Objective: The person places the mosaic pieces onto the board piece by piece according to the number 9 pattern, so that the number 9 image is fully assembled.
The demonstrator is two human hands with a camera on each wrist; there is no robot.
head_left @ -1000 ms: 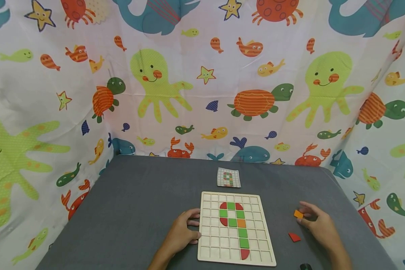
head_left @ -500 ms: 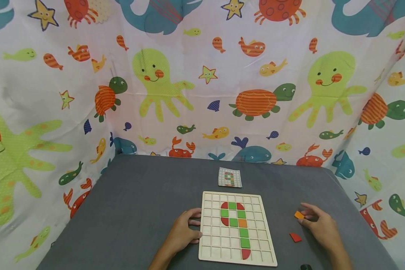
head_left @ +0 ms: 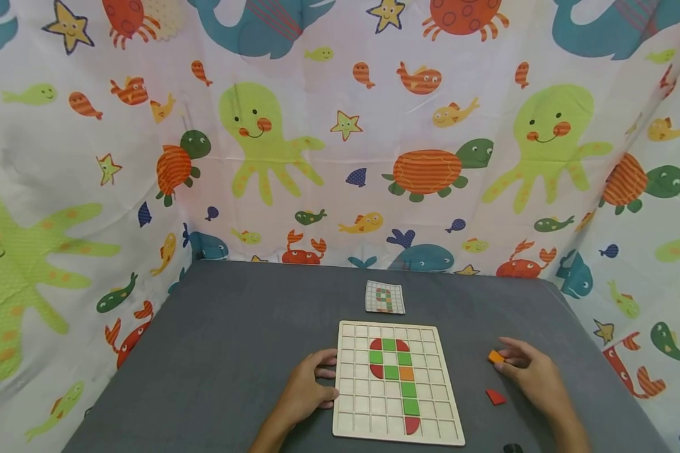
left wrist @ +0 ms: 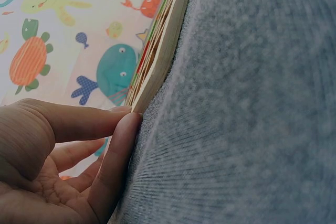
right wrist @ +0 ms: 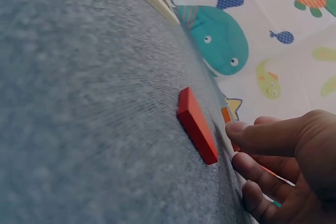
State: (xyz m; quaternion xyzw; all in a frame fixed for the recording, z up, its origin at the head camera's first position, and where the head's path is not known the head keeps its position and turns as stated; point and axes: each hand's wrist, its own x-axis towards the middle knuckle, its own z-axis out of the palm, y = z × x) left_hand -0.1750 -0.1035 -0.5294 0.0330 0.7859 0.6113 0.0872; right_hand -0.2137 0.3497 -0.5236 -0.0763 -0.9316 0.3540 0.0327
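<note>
A wooden grid board (head_left: 368,402) lies on the grey table, with red, green and orange tiles set in its cells. My left hand (head_left: 306,389) holds the board's left edge; in the left wrist view its thumb (left wrist: 89,121) and a finger meet at that edge. To the right of the board, my right hand (head_left: 532,374) pinches an orange tile (head_left: 495,357) between thumb and fingers. The right wrist view shows only a sliver of this orange tile (right wrist: 226,114) past the thumb. Below it on the table lies a loose red quarter-round tile (head_left: 495,396).
Behind the board lies a small pattern card (head_left: 385,297) printed with a coloured grid figure. A black object (head_left: 512,448) is partly cut off at the bottom edge. A sea-animal curtain (head_left: 340,157) closes off the back and sides of the table (head_left: 249,314).
The orange tile in my right hand has shifted slightly left and tilted, with small finger movements. My left hand and the board stay in place.
</note>
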